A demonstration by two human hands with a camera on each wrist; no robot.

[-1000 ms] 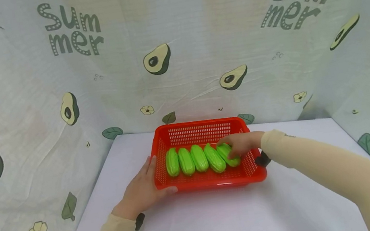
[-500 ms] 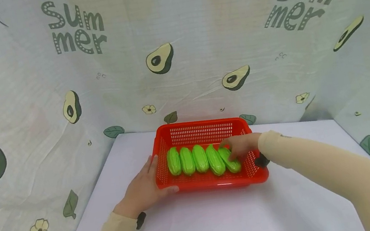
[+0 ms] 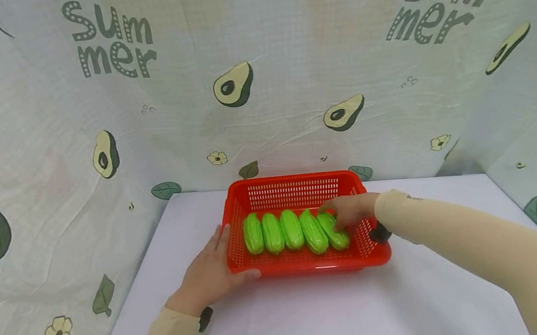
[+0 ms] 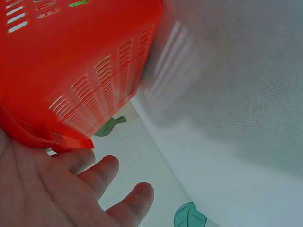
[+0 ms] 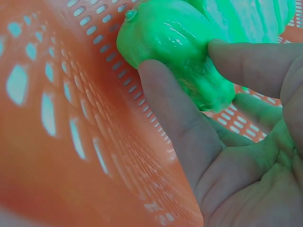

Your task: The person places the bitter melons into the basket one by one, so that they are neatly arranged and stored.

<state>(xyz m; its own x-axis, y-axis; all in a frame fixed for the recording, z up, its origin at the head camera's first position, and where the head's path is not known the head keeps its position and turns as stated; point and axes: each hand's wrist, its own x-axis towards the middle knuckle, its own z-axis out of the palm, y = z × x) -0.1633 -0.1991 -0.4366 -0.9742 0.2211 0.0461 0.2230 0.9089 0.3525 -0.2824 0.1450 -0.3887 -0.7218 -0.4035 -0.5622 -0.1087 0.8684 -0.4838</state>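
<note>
Inside a red plastic basket (image 3: 306,268) lies a row of several bright green, ridged, gourd-like vegetables (image 3: 292,230). My right hand (image 3: 350,210) reaches over the basket's right side to the rightmost green gourd (image 3: 331,231). In the right wrist view its thumb and a finger pinch that gourd (image 5: 173,42), which rests in the basket with a small nub at one end. My left hand (image 3: 207,277) lies against the basket's front left corner, thumb along the front rim. The left wrist view shows its fingers (image 4: 130,201) extended past the red rim, outside the basket.
The basket stands on a white-covered table (image 3: 295,329), close to the back wall. A cloth (image 3: 286,81) printed with avocados, leaves and lettering surrounds the table at the back and sides.
Since a second ago the rightmost gourd has shifted slightly toward the front of the basket under my right hand. Little differs in the last half second. My left hand keeps its place.
</note>
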